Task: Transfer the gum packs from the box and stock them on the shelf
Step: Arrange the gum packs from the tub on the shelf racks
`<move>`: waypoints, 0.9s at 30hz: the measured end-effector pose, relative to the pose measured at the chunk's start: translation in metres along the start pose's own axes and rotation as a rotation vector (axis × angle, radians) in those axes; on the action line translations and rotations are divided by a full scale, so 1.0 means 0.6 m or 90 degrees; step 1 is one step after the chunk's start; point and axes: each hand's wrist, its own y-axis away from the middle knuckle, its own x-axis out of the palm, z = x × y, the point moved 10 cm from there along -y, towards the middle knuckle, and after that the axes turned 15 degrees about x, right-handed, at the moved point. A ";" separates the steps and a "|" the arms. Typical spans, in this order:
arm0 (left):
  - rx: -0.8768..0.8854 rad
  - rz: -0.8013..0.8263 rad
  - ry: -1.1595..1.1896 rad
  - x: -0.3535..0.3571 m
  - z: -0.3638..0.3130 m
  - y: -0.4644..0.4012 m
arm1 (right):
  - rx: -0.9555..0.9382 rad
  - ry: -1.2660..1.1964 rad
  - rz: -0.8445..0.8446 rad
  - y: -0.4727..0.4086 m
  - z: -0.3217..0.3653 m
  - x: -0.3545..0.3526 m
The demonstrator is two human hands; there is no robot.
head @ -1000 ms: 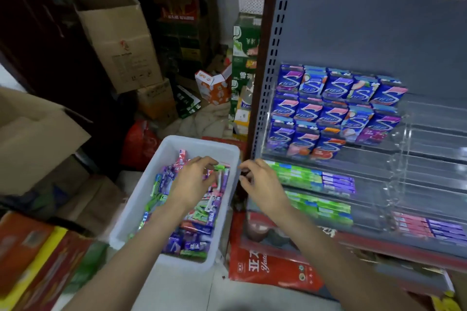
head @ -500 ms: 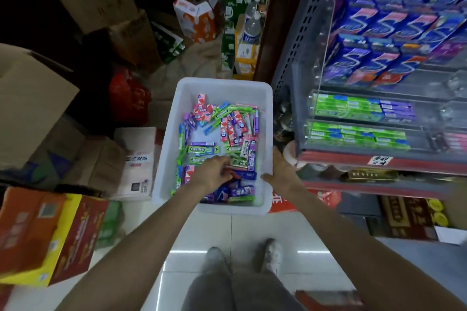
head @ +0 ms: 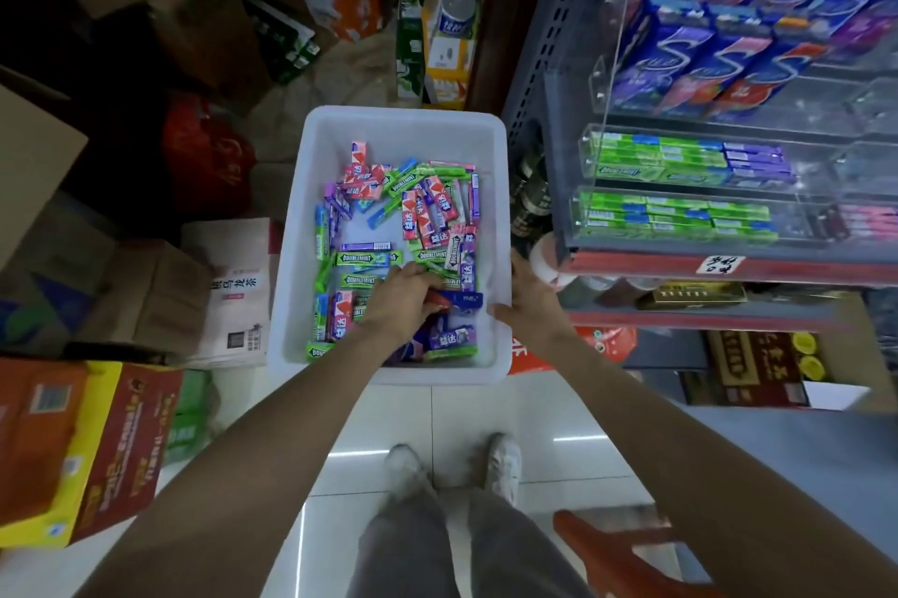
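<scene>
A white plastic box [head: 408, 119] stands on the floor, strewn with loose gum packs [head: 427, 209] in green, pink, purple and blue. My left hand [head: 403, 298] is inside its near end, fingers curled round a blue gum pack [head: 464, 299] that sticks out to the right. On the box's right rim sits my right hand [head: 532, 298], thumb inside and fingers outside, holding that rim. To the right is the shelf [head: 777, 268] with clear tiers holding rows of green gum packs [head: 675, 158] and more green packs [head: 670, 216] one tier lower.
Large blue gum boxes [head: 729, 58] fill the upper tiers. Cardboard cartons [head: 160, 301] and an orange-yellow carton [head: 73, 447] crowd the floor on the left. Bottles and boxes [head: 452, 14] stand behind the white box. My feet [head: 452, 466] are on white tiles.
The view has tipped down onto the box. My left hand drew back to the box's near end and closed on a blue pack. My right hand came down onto the right rim.
</scene>
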 end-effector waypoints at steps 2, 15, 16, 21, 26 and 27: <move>-0.010 -0.058 0.088 -0.018 0.006 0.012 | 0.002 -0.010 -0.007 -0.002 -0.002 -0.002; -0.154 -0.288 0.363 -0.101 0.042 0.112 | -0.205 0.133 -0.112 0.075 0.100 -0.008; -0.171 -0.296 0.347 -0.104 0.051 0.124 | -0.216 0.149 -0.061 0.073 0.113 0.012; -0.220 -0.311 0.251 -0.114 0.099 0.177 | -0.144 0.241 0.088 0.032 0.116 0.106; -0.234 -0.294 0.240 -0.102 0.122 0.203 | -0.062 0.266 0.149 0.002 0.086 0.170; -0.231 -0.294 0.244 -0.100 0.123 0.204 | -0.062 0.269 0.143 -0.005 0.082 0.178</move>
